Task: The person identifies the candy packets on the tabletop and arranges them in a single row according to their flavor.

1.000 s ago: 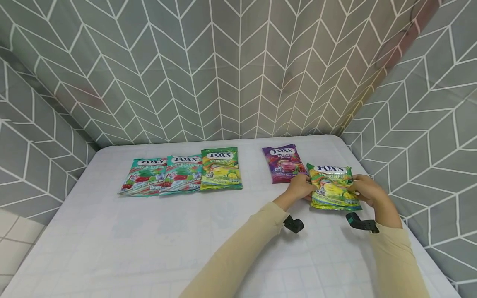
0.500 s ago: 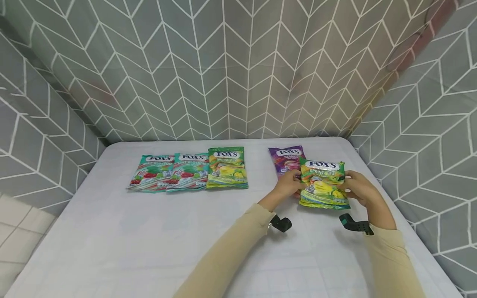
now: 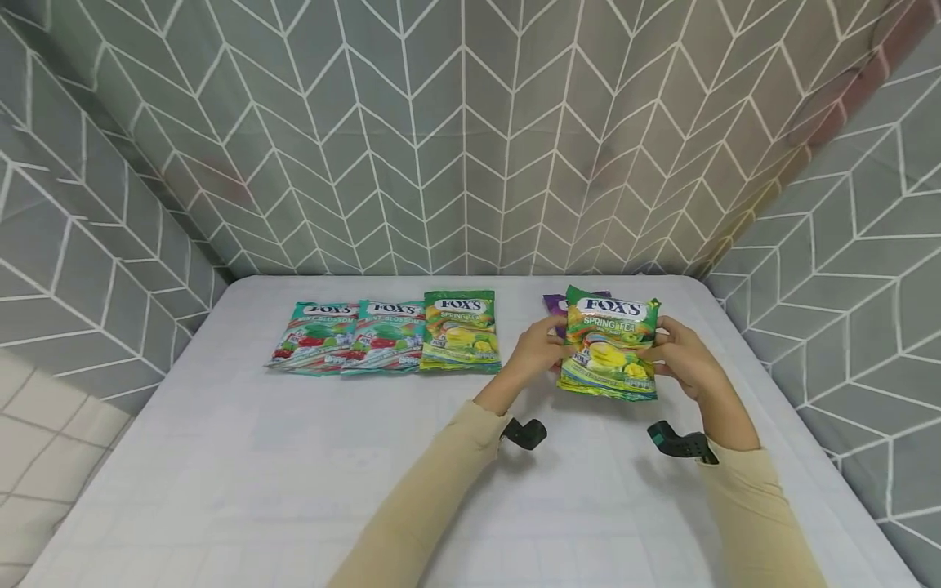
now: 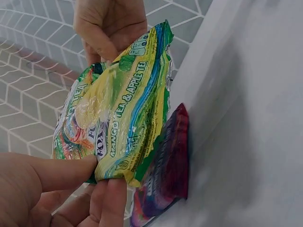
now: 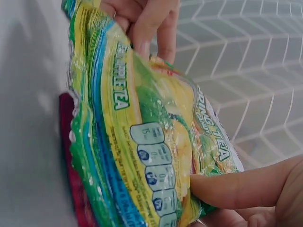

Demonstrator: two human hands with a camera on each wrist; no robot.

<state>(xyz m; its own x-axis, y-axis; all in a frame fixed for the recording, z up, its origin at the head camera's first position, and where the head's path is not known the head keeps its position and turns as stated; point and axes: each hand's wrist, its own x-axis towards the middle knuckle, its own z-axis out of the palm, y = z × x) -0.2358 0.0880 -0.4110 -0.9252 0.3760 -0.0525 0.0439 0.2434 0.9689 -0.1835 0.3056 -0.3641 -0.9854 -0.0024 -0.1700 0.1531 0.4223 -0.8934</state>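
Both hands hold a green-and-yellow Spring Tea candy bag (image 3: pixel 612 347) by its two sides, raised off the table and tilted. My left hand (image 3: pixel 538 349) pinches its left edge, thumb in front and fingers behind, as the left wrist view shows. At the right edge my right hand (image 3: pixel 684 357) pinches in the same way, its thumb (image 5: pixel 236 187) lying on the printed face. Behind and below the held bag lies a purple Berries candy bag (image 3: pixel 555 304), mostly hidden in the head view; its lower end (image 4: pixel 173 158) shows in the left wrist view.
To the left on the white table (image 3: pixel 294 457) lie two teal Mint Blossom bags (image 3: pixel 314 339) (image 3: pixel 387 337), side by side, and another Spring Tea bag (image 3: pixel 460 331). A grey patterned curtain (image 3: pixel 470 147) stands along the table's back edge and sides.
Both hands have carried the Spring Tea bag left and up, from beside the purple Berries bag to over it, covering most of it. The head view has shifted slightly.
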